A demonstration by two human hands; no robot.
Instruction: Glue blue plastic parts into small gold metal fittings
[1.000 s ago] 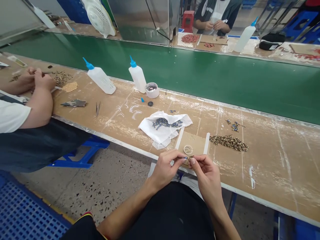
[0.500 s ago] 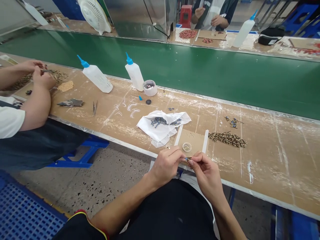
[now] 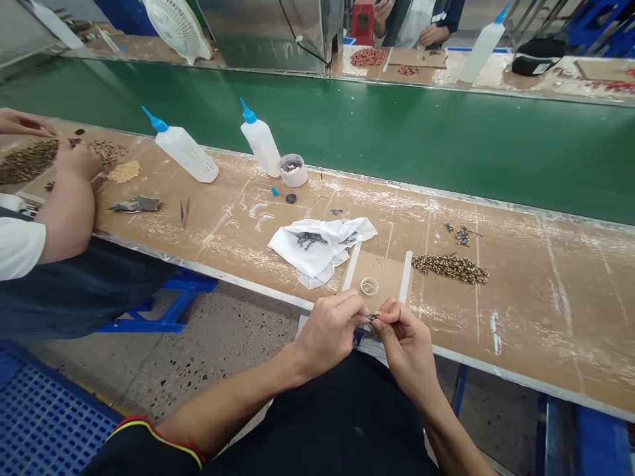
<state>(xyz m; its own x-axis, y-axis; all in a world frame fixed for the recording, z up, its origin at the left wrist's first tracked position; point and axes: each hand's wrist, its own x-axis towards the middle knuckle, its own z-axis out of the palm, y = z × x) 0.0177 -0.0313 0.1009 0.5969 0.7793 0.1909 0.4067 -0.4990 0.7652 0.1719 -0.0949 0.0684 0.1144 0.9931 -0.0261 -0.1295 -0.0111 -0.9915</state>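
Observation:
My left hand (image 3: 331, 325) pinches a small blue piece (image 3: 370, 318) between thumb and finger, just over the table's front edge. My right hand (image 3: 404, 340) is closed on a small dark gold piece (image 3: 376, 315) that meets the blue one at the fingertips. Both are too small to make out in detail. Just beyond my fingers a small round clear cup (image 3: 369, 286) sits on a piece of cardboard (image 3: 384, 268) edged with white strips. Left of it lies a white cloth (image 3: 292, 248) with small blue pieces (image 3: 311, 240). A heap of gold-brown pieces (image 3: 451, 269) is to the right.
Two white bottles (image 3: 186, 154) (image 3: 262, 147) with blue nozzles and a tape roll (image 3: 293, 170) are towards the green belt (image 3: 397, 132). Tweezers (image 3: 184, 214) lie left. A co-worker's hands (image 3: 74, 157) work at far left; another person (image 3: 419, 23) sits across. Several blue-gold pieces (image 3: 463, 235) lie right.
The view has shifted slightly. My hands stay together at the table edge with the small pieces between them. The co-worker's hands at left have moved further left.

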